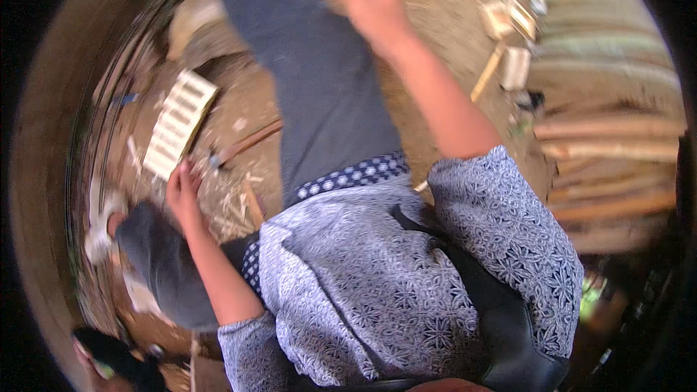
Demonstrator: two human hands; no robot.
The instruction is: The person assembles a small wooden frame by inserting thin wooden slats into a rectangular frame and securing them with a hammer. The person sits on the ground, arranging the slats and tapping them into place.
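My left hand [185,190] is at the left, beside the near corner of a pale wooden piece [181,120] with a row of dark rectangular slots. Its fingers are slightly curled and apart; contact with the wood cannot be made out. My right hand [369,7] is raised at the top edge, over my stretched-out leg. Thumb and fingers come together there around a small dark spot, blurred and partly cut off. A hammer [247,144] with a wooden handle lies on the ground between the slotted piece and my leg.
Wood shavings [232,207] litter the dirt by my left forearm. A large stone [203,25] sits beyond the slotted piece. At the right are pale wooden blocks [515,69], a yellow stick [488,71] and stacked, blurred timber [610,138]. A dark shoe-like object [116,356] is at the lower left.
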